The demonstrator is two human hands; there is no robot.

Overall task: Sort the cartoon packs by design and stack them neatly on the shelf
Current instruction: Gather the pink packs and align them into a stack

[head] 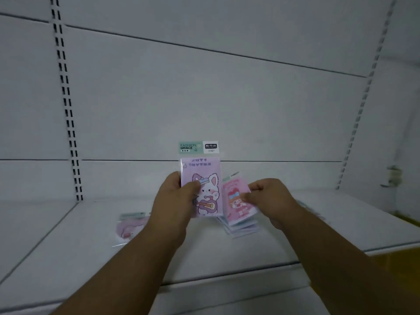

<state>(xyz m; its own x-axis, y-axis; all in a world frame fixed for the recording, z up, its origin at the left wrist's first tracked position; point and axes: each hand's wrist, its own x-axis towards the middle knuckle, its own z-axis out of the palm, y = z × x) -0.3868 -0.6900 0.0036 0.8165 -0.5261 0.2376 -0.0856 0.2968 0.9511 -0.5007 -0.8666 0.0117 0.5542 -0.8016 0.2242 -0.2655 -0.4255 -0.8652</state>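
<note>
My left hand (pixel 176 201) grips an upright pink pack with a white cat playing a guitar (pixel 208 189), its green "FASHION GRACE" header on top. To its right, my right hand (pixel 269 198) pinches a pink pack showing a girl with a red bow (pixel 237 201), tilted and lifted off a fanned stack of packs (pixel 243 229) on the white shelf (pixel 204 253). One more pink pack (pixel 128 228) lies flat on the shelf at the left, blurred.
The white back panel (pixel 204 98) rises behind the shelf, with slotted uprights at left (pixel 68 110) and right (pixel 363 103). A lower shelf edge (pixel 227 289) runs below my arms. Something yellow (pixel 404 258) shows at the right edge.
</note>
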